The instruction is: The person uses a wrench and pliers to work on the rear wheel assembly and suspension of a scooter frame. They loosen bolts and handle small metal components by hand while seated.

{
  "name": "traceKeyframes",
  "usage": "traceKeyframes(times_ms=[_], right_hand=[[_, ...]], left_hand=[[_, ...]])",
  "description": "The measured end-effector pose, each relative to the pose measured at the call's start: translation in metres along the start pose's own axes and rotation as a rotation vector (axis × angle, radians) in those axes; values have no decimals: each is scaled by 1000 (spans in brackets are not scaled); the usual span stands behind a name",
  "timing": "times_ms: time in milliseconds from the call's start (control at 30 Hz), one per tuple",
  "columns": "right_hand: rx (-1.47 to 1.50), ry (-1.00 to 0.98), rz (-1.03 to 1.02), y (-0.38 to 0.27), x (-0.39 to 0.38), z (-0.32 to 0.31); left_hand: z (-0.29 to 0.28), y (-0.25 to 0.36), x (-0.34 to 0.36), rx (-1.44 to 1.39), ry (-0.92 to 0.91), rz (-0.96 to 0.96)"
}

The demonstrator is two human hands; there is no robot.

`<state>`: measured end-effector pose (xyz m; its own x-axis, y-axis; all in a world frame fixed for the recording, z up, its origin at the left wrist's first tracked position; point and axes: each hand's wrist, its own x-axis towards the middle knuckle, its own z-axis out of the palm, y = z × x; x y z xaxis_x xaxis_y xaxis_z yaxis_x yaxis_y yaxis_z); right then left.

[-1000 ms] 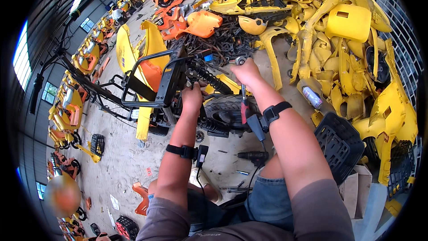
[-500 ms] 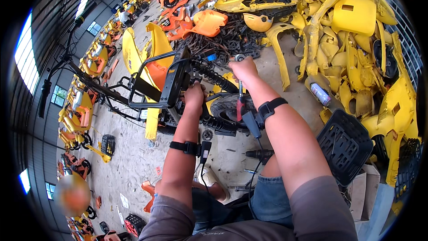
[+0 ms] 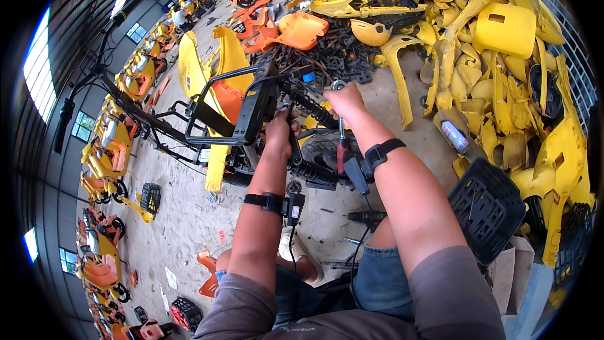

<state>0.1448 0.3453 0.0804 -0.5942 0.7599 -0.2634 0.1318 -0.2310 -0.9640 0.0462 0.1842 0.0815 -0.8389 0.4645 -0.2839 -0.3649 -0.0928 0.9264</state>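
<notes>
My left hand (image 3: 279, 130) is closed round a dark part or tool beside the black rack (image 3: 254, 108) of a partly stripped scooter. Exactly what it grips is unclear. My right hand (image 3: 345, 101) holds the head end of a steel ratchet (image 3: 341, 131), whose red-and-black handle (image 3: 342, 156) points down. Black spring shock absorbers (image 3: 308, 106) and a tire (image 3: 319, 150) lie between and below my hands. Yellow panels (image 3: 192, 69) and an orange one (image 3: 228, 102) sit behind the rack.
Yellow plastic body parts (image 3: 503, 31) are piled at right, near a black basket (image 3: 484, 208) and spray can (image 3: 454, 136). Dark metal parts (image 3: 333, 56) lie beyond. A drill (image 3: 365, 218) lies on the floor. Rows of scooters (image 3: 107, 164) line the left, with a person (image 3: 181, 20) far off.
My left hand has shifted slightly toward the right at the scooter. My right hand has barely moved on the ratchet. The whole view has drifted a little.
</notes>
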Motion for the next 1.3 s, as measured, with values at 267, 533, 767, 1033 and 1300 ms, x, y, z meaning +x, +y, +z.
traceKeyframes(times_ms=[267,533,767,1033,1300], right_hand=[[-19,-34,-13,8,5,3],[-28,-36,3,11,6,3],[-58,-47,26,3,-5,0],[-82,-54,17,5,2,-2],[-111,-68,-2,7,6,-6]], left_hand=[[2,-11,3,-225,-15,19],[9,-15,-2,98,69,113],[9,-17,-3,303,127,157],[18,-14,-8,386,151,226],[10,-27,9,677,245,458]])
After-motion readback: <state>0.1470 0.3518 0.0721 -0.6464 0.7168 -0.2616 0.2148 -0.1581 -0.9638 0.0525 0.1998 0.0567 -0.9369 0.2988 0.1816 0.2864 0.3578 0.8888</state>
